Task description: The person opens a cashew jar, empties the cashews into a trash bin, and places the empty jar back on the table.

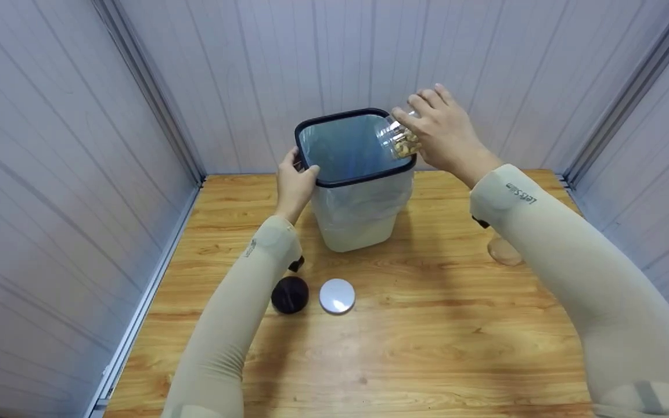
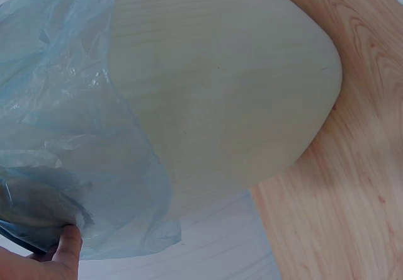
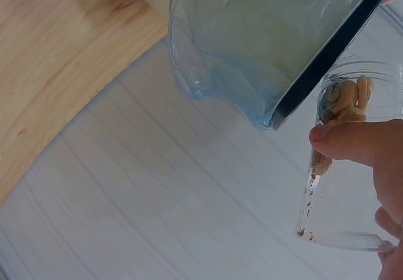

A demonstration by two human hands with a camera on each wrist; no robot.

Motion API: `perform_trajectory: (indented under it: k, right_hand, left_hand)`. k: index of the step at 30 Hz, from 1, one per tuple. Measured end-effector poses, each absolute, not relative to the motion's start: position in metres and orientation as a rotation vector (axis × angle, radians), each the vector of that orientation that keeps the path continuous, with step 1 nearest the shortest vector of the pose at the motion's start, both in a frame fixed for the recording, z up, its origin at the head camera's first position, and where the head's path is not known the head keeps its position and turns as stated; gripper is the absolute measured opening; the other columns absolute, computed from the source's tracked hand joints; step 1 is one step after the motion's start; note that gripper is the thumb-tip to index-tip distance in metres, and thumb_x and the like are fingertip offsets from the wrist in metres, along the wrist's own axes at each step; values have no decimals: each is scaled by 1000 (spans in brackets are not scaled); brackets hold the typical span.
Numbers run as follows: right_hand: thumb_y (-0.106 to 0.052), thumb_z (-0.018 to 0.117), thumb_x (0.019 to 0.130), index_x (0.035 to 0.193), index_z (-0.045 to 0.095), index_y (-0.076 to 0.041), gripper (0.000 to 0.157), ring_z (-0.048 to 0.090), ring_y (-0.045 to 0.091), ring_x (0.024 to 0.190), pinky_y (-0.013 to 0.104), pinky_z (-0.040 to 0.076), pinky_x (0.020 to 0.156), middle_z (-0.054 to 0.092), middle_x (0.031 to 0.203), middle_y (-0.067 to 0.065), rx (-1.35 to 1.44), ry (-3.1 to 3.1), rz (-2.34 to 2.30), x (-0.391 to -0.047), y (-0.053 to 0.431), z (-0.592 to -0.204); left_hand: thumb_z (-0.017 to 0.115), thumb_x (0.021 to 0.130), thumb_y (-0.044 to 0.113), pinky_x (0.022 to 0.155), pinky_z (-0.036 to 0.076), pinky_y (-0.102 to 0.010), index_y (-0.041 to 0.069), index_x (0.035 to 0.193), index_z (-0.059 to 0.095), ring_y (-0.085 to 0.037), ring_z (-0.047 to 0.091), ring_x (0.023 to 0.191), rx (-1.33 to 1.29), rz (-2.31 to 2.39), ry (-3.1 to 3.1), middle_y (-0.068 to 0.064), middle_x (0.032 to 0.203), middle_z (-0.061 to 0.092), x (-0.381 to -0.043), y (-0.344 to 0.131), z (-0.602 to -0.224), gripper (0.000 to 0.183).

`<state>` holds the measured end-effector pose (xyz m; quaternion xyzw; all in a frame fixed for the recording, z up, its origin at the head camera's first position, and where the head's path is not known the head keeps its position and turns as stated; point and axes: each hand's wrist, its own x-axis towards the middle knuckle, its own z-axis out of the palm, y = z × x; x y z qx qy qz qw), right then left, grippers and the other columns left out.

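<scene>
A pale bin (image 1: 360,235) with a black rim (image 1: 363,179) stands upright at the back of the table, lined with a thin bluish plastic bag (image 2: 132,160) folded down outside. My left hand (image 1: 295,188) grips the left side of the rim, thumb toward the inside. Over the right side of the rim, my right hand (image 1: 449,136) holds a clear jar (image 3: 343,214) tipped on its side, its mouth toward the bin's opening. Tan, nut-like pieces (image 3: 345,97) lie inside near the mouth, with brown crumbs along the wall. The palm and some fingers partly cover the jar.
On the wooden table (image 1: 404,348), a black round lid (image 1: 290,295) lies beside a white round lid (image 1: 337,296), both near my left forearm. A clear round object (image 1: 503,251) is partly hidden under my right sleeve. Pale panel walls (image 1: 346,52) enclose the back and sides.
</scene>
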<state>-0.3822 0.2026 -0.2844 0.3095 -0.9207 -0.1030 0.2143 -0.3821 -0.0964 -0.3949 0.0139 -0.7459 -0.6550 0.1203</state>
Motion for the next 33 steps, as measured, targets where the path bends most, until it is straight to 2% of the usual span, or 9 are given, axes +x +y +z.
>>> perform_trajectory:
  k: [10,17,23,33]
  right_hand:
    - [-3,80,85,156,51,-12,77,46,47,144,62,28,132,53,153,26,873,-2542,-338,-384,203,-283]
    - [-3,74,91,154,53,-11,67,47,48,142,62,30,131,54,150,26,884,-2524,-332,-384,204,-284]
    - [5,70,87,153,55,-11,69,48,48,141,62,31,131,56,149,26,898,-2495,-272,-384,204,-284]
    - [5,70,87,152,55,-11,69,50,47,139,62,33,130,57,147,25,898,-2474,-312,-383,203,-285]
  left_hand:
    - [62,96,3,122,49,-40,-6,165,37,-35,56,148,35,-1904,-2182,-26,160,54,-381,-94,-394,74]
    - [61,97,4,123,48,-40,-4,166,36,-34,54,149,44,-1893,-2211,-26,162,52,-380,-93,-394,74]
    - [61,97,5,122,48,-39,-4,165,39,-33,56,148,43,-1882,-2208,-24,161,54,-380,-93,-395,72]
    - [61,97,4,122,48,-40,-3,166,38,-33,54,150,40,-1891,-2208,-24,162,53,-381,-93,-395,73]
